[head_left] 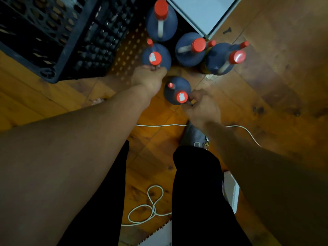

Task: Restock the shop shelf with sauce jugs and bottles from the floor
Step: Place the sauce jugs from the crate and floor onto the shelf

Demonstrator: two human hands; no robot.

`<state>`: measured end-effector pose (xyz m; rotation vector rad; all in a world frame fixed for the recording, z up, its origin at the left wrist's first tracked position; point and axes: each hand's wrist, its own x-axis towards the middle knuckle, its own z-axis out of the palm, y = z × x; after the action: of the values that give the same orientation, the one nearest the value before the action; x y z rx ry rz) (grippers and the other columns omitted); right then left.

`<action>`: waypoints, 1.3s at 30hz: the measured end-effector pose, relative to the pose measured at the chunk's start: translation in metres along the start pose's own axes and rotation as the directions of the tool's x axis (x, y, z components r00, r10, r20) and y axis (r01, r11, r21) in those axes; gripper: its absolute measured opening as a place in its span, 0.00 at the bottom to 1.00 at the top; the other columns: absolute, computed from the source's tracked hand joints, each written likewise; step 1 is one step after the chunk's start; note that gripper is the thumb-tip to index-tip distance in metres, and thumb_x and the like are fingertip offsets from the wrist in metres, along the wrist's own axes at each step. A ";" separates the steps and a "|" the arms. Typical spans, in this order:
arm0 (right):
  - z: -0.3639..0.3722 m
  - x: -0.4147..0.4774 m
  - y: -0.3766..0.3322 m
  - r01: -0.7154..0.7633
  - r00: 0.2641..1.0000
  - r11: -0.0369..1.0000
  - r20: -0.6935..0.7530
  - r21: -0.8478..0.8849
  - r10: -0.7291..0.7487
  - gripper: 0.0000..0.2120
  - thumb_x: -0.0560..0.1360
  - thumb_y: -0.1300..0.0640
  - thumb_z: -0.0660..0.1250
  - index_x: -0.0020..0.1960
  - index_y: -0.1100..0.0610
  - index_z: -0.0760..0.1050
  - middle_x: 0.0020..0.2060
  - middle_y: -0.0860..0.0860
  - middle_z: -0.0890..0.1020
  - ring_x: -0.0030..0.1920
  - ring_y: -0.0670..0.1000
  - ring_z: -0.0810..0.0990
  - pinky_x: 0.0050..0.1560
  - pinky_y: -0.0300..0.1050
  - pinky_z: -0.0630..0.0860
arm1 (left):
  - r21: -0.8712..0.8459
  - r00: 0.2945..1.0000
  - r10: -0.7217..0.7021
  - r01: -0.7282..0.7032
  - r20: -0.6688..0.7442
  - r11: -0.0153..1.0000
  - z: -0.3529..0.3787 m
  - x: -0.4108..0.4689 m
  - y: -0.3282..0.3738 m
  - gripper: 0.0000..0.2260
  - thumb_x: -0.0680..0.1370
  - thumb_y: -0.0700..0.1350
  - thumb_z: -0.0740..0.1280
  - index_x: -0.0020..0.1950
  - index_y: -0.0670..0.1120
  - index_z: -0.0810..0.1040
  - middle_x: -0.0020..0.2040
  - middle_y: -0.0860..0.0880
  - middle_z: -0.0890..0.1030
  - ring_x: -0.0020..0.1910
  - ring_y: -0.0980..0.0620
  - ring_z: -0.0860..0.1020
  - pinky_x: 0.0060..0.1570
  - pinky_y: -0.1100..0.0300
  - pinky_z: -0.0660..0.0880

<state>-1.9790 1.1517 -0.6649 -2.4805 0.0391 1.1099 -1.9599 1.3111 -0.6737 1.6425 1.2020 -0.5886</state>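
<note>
Looking straight down at a wooden floor [266, 86]. The left hand [148, 77] is curled around the handle of a dark red-capped jug [156, 57] at 12 o'clock. The right hand [202, 105] clasps the handle of a nearer jug [177, 90]. Three more jugs [190, 49] crowd between a black crate [53, 32] at 10 o'clock and a grey shelf corner [204, 13], cut off at the top edge. Both handles are hidden by fingers. Open floor lies at 3 o'clock.
</note>
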 end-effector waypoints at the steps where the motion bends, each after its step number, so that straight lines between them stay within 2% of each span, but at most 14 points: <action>1: 0.007 -0.005 -0.001 -0.013 1.000 0.998 0.012 0.067 0.012 0.05 0.74 0.53 0.66 0.45 0.54 0.77 0.46 0.54 0.78 0.50 0.59 0.77 0.45 0.48 0.72 | -0.018 0.999 -0.012 0.012 0.034 1.000 0.000 0.000 0.001 0.12 0.75 0.45 0.68 0.32 0.48 0.73 0.36 0.47 0.77 0.41 0.50 0.75 0.42 0.58 0.73; 3: 0.014 -0.011 -0.005 -0.133 0.991 0.960 0.042 0.247 0.126 0.03 0.75 0.52 0.66 0.43 0.50 0.77 0.34 0.48 0.75 0.45 0.56 0.78 0.43 0.44 0.68 | -0.042 0.997 -0.038 0.041 0.071 0.998 -0.002 0.000 0.001 0.09 0.75 0.47 0.68 0.35 0.48 0.76 0.43 0.45 0.80 0.46 0.48 0.78 0.51 0.53 0.77; 5: 0.020 -0.012 -0.009 -0.273 0.961 0.902 0.126 0.335 0.245 0.04 0.75 0.48 0.66 0.47 0.47 0.78 0.32 0.42 0.73 0.39 0.48 0.76 0.44 0.42 0.66 | -0.069 0.997 -0.052 0.056 0.063 0.996 -0.008 -0.001 -0.001 0.06 0.75 0.46 0.68 0.39 0.48 0.77 0.44 0.47 0.79 0.48 0.49 0.77 0.52 0.54 0.76; 9: 0.017 -0.007 -0.023 -0.334 0.939 0.795 0.102 0.506 0.329 0.10 0.66 0.41 0.67 0.36 0.48 0.79 0.32 0.46 0.79 0.44 0.56 0.81 0.54 0.55 0.78 | -0.102 0.999 -0.050 0.052 0.014 0.993 -0.033 -0.010 -0.005 0.11 0.75 0.46 0.68 0.33 0.48 0.74 0.39 0.48 0.76 0.43 0.51 0.73 0.43 0.56 0.69; 12: 0.003 -0.022 -0.037 -0.309 0.949 0.820 0.102 0.483 0.298 0.10 0.65 0.42 0.65 0.33 0.47 0.77 0.32 0.48 0.79 0.40 0.55 0.79 0.50 0.55 0.76 | -0.039 0.999 -0.029 0.031 0.039 0.999 -0.054 -0.028 -0.005 0.09 0.74 0.47 0.69 0.35 0.46 0.77 0.39 0.46 0.77 0.38 0.50 0.73 0.37 0.60 0.68; 14: -0.011 -0.038 -0.050 -0.310 0.948 0.826 0.088 0.471 0.305 0.10 0.69 0.43 0.65 0.34 0.47 0.75 0.36 0.52 0.82 0.45 0.58 0.81 0.54 0.55 0.78 | -0.022 1.000 -0.001 0.002 0.025 1.000 -0.068 -0.045 -0.005 0.05 0.72 0.47 0.71 0.40 0.45 0.80 0.41 0.46 0.77 0.39 0.51 0.74 0.30 0.67 0.66; 17: -0.039 -0.059 -0.076 -0.270 0.958 0.857 0.036 0.440 0.284 0.08 0.74 0.46 0.65 0.37 0.48 0.74 0.43 0.55 0.84 0.50 0.59 0.82 0.57 0.57 0.76 | -0.005 1.000 0.028 -0.028 -0.013 1.000 -0.093 -0.075 0.001 0.05 0.70 0.46 0.73 0.41 0.48 0.80 0.57 0.46 0.76 0.48 0.52 0.76 0.38 0.68 0.68; 19: -0.060 -0.075 -0.099 -0.209 0.974 0.893 0.001 0.399 0.227 0.07 0.74 0.47 0.64 0.41 0.48 0.75 0.43 0.57 0.83 0.51 0.61 0.80 0.57 0.58 0.76 | 0.020 0.998 0.070 -0.070 0.000 0.997 -0.113 -0.097 0.012 0.05 0.71 0.47 0.74 0.43 0.48 0.80 0.61 0.47 0.73 0.51 0.54 0.74 0.47 0.65 0.67; 22: -0.091 -0.107 -0.136 -0.168 0.979 0.905 -0.039 0.390 0.198 0.09 0.71 0.44 0.62 0.39 0.49 0.74 0.39 0.55 0.80 0.50 0.62 0.80 0.54 0.60 0.77 | -0.004 0.993 0.117 -0.117 0.022 0.993 -0.144 -0.135 0.035 0.08 0.72 0.48 0.73 0.45 0.44 0.80 0.58 0.52 0.68 0.50 0.57 0.71 0.46 0.66 0.65; 27: -0.151 -0.167 -0.201 -0.091 0.986 0.943 -0.104 0.319 0.131 0.13 0.77 0.49 0.61 0.35 0.51 0.70 0.33 0.52 0.76 0.41 0.56 0.77 0.41 0.48 0.72 | -0.144 0.980 0.199 -0.194 0.023 0.970 -0.202 -0.199 0.087 0.09 0.73 0.46 0.73 0.40 0.41 0.78 0.56 0.50 0.67 0.50 0.51 0.74 0.44 0.62 0.66; 30: -0.190 -0.204 -0.244 -0.007 0.984 0.953 -0.167 0.304 0.060 0.14 0.77 0.52 0.62 0.33 0.53 0.69 0.29 0.51 0.74 0.35 0.54 0.75 0.33 0.46 0.68 | -0.185 0.963 0.269 -0.265 -0.004 0.946 -0.244 -0.239 0.125 0.10 0.72 0.46 0.73 0.47 0.40 0.81 0.58 0.51 0.66 0.50 0.54 0.72 0.48 0.60 0.68; 33: -0.227 -0.241 -0.287 0.074 0.971 0.959 -0.240 0.274 -0.006 0.13 0.76 0.52 0.62 0.34 0.53 0.69 0.30 0.50 0.74 0.38 0.55 0.76 0.36 0.48 0.69 | -0.235 0.936 0.347 -0.349 -0.051 0.907 -0.286 -0.279 0.162 0.09 0.73 0.44 0.73 0.48 0.39 0.81 0.57 0.51 0.66 0.51 0.55 0.71 0.50 0.63 0.66; 36: -0.263 -0.276 -0.327 0.136 0.954 0.964 -0.291 0.227 -0.066 0.14 0.75 0.51 0.63 0.33 0.52 0.67 0.31 0.50 0.74 0.40 0.56 0.74 0.34 0.46 0.65 | -0.266 0.909 0.407 -0.416 -0.091 0.870 -0.330 -0.319 0.197 0.08 0.71 0.43 0.74 0.36 0.42 0.77 0.53 0.48 0.69 0.46 0.56 0.72 0.43 0.67 0.66; 39: -0.302 -0.311 -0.368 0.205 0.928 0.956 -0.351 0.211 -0.121 0.15 0.74 0.48 0.66 0.32 0.52 0.67 0.35 0.53 0.76 0.41 0.56 0.75 0.37 0.45 0.66 | -0.289 0.867 0.488 -0.494 -0.099 0.820 -0.373 -0.353 0.233 0.14 0.68 0.42 0.76 0.30 0.43 0.73 0.39 0.43 0.71 0.32 0.58 0.71 0.31 0.67 0.64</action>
<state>-1.9066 1.3261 -0.1287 -2.3687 0.0617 0.5663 -1.9460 1.4881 -0.1384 1.6019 0.7799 -0.0501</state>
